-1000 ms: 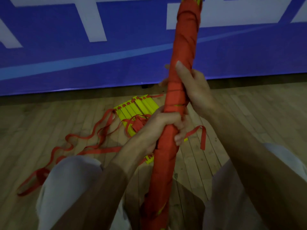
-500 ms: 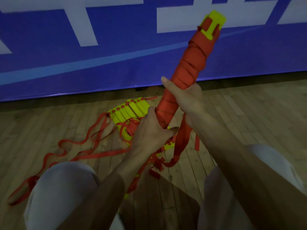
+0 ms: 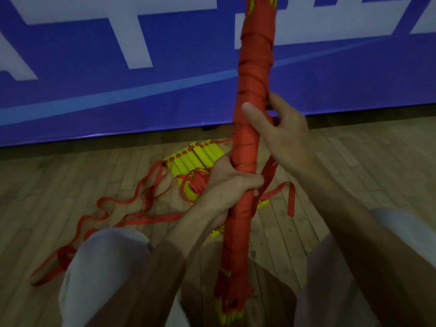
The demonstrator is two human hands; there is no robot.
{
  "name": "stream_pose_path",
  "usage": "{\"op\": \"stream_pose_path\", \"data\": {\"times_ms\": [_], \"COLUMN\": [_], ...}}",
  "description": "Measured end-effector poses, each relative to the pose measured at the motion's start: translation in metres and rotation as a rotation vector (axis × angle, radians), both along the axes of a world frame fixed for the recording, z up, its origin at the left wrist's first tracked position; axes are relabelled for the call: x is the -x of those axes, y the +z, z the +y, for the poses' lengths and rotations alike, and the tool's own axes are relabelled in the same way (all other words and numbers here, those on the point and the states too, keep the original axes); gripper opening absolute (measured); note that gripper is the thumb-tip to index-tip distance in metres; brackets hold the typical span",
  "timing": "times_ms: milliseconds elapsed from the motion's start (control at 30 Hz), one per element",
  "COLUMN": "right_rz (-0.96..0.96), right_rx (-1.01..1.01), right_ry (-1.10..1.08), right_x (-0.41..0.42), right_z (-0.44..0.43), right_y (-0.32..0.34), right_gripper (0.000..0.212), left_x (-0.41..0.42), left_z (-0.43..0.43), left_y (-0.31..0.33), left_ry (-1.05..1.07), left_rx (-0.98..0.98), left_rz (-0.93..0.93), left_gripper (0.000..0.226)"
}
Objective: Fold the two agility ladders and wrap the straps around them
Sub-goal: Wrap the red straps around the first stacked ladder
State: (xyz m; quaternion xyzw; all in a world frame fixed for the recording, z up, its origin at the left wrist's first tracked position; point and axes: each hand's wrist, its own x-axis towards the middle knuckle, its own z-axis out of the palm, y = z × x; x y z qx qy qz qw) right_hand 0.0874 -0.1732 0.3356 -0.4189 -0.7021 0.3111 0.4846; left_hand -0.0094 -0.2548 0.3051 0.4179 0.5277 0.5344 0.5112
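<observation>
I hold one folded agility ladder bundle [image 3: 253,74] almost upright between my knees; red strap covers it nearly end to end, with yellow rung ends showing at the bottom. My left hand [image 3: 226,185] grips the bundle around its middle. My right hand [image 3: 280,133] holds it higher up, thumb across the front, fingers behind. A loose strap tail [image 3: 269,173] hangs below my right hand. The second ladder [image 3: 195,159], a stack of yellow rungs, lies on the floor behind, its red straps [image 3: 132,201] trailing loose to the left.
A blue banner wall [image 3: 118,67] with white lettering stands close behind the ladders. The floor [image 3: 365,161] is wooden boards. My knees in light trousers [image 3: 101,267] frame the bundle on both sides.
The bundle has swung back from a rightward tilt to nearly upright, and its yellow top end has left the frame. Both hands have shifted along it while keeping their grip.
</observation>
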Motion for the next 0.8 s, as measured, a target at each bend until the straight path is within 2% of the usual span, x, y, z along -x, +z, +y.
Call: {"op": "stream_pose_path", "data": {"times_ms": [100,167,267,367,467,500,600,633,800], "right_rz": [0.203,0.263,0.235,0.289,0.327,0.314,0.259,0.235,0.246], "right_rx": [0.187,0.323,0.353,0.361,0.381,0.369,0.295,0.264,0.232], "right_ry": [0.248,0.383,0.36,0.206,0.084,0.036,-0.12,-0.148,-0.123], "right_x": [0.001,0.001,0.0,-0.001,0.001,0.001,0.002,0.003,0.009], "right_z": [-0.001,-0.003,-0.005,-0.001,0.005,0.006,0.01,0.011,0.016], "right_y": [0.005,0.006,0.007,0.001,-0.009,-0.012,-0.02,-0.023,-0.028], "right_gripper": [0.043,0.042,0.032,0.019,0.037,0.047,0.065,0.07,0.092], "left_x": [0.004,0.008,0.01,0.007,0.001,-0.001,-0.001,-0.001,-0.007], "left_z": [-0.001,-0.001,0.0,0.003,0.007,0.009,0.02,0.022,0.015], "left_y": [0.0,-0.002,-0.004,-0.001,-0.003,-0.008,-0.023,-0.025,-0.023], "left_ry": [-0.171,-0.298,-0.419,-0.403,-0.275,-0.207,-0.013,0.037,0.194], "left_rx": [-0.026,-0.002,0.049,0.171,0.207,0.179,0.095,0.097,0.005], "left_rz": [-0.122,-0.25,-0.333,-0.157,-0.026,0.059,0.57,0.684,0.87], "left_gripper": [0.029,0.033,0.032,0.019,0.005,0.008,0.029,0.035,0.058]}}
